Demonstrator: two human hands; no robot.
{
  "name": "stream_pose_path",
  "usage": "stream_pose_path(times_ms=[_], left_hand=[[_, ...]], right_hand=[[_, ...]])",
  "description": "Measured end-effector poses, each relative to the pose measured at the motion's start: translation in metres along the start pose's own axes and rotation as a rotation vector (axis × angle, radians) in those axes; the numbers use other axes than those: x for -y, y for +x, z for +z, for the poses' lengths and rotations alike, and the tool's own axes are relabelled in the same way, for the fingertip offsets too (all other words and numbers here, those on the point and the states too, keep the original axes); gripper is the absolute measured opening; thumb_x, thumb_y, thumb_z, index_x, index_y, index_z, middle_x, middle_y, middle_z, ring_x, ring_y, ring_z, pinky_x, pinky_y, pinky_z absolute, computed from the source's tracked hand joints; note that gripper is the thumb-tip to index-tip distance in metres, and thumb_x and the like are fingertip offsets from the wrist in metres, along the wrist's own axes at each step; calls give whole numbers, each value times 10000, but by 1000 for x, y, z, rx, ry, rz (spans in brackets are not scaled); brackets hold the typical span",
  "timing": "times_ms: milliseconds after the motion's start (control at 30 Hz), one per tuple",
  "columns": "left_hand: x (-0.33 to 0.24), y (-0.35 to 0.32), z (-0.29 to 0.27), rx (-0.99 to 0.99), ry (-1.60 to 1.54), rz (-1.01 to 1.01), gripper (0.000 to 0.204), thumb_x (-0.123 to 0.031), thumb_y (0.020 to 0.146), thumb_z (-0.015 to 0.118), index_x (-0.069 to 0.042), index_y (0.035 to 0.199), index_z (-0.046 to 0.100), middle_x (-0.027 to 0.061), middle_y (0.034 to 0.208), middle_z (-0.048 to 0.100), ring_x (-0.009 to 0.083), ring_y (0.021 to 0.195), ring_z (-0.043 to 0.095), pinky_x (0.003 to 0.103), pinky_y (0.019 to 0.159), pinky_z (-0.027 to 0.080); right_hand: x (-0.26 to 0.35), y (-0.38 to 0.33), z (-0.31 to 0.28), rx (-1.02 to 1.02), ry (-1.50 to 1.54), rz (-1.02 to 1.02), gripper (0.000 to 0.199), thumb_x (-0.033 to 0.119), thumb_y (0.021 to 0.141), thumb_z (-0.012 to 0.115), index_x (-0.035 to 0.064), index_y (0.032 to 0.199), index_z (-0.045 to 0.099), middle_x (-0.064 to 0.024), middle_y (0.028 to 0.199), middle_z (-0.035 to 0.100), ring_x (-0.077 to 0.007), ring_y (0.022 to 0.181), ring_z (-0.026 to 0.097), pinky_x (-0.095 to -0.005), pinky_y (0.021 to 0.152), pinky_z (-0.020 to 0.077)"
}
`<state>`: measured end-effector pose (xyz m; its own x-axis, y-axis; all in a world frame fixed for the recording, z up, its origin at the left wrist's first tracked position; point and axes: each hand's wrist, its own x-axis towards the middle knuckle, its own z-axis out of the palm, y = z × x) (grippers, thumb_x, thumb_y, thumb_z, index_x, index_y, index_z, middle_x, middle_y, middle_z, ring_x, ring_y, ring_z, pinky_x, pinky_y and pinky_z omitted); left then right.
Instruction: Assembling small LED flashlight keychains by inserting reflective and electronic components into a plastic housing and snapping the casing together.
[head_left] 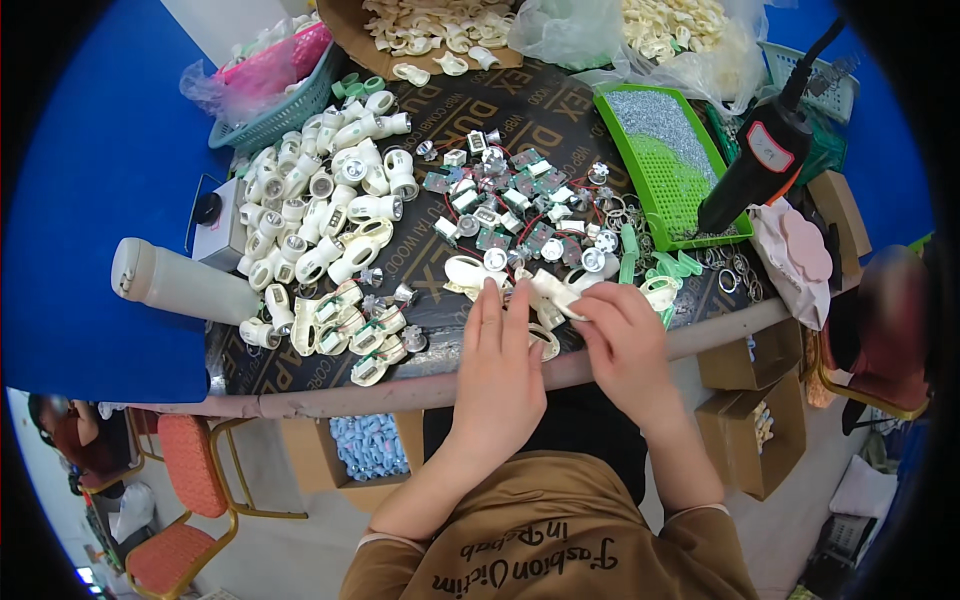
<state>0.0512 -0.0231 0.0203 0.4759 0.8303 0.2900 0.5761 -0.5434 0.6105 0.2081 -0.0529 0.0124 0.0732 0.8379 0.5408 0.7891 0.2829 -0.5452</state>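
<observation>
My right hand pinches a cream plastic shell between thumb and fingers, just above the near table edge. Beside it, my left hand has its fingers stretched forward, their tips at a cream shell half; whether they press on it is hard to tell. Beyond both hands lies a loose pile of small green circuit boards with red wires, white blocks and round clear lamp heads. Left of my hands are cream shells fitted with boards and lamps. Thin green plastic pieces lie to the right.
A heap of white lamp-like housings covers the left, near a white bottle and a grey box with a black knob. At right, a black electric screwdriver hangs over a green tray of tiny metal parts. Metal rings lie nearby.
</observation>
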Motion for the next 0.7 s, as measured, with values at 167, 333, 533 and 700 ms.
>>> stream_pose_path(times_ms=[167,333,533,700], left_hand=[[16,-2,2,-132,-36,117,490,-53,778,586,-10,1246,443,211,1307,392,393,1178,391,464,971,322],[20,-2,5,-121,24,185,434,-117,760,634,-57,1178,531,172,1260,451,380,1176,400,460,962,341],[17,-2,9,-94,105,221,434,-174,754,650,-74,1164,554,175,1266,449,378,1175,396,497,973,320],[17,-7,5,-102,144,214,428,-227,780,636,-67,1165,542,185,1252,449,368,1181,393,507,986,303]], right_hand=[[5,7,10,52,-100,-100,191,52,705,627,62,895,621,-66,912,578,-252,848,556,-334,718,439],[-4,22,-7,-77,-44,-105,211,-6,679,639,50,881,631,-98,937,598,-281,850,565,-368,726,457],[-18,92,-35,127,-304,-93,176,-3,743,577,23,915,610,-129,866,595,-318,831,571,-379,735,466],[17,66,-35,63,-34,-375,188,28,692,614,51,879,613,-91,833,615,-266,763,588,-386,683,471]])
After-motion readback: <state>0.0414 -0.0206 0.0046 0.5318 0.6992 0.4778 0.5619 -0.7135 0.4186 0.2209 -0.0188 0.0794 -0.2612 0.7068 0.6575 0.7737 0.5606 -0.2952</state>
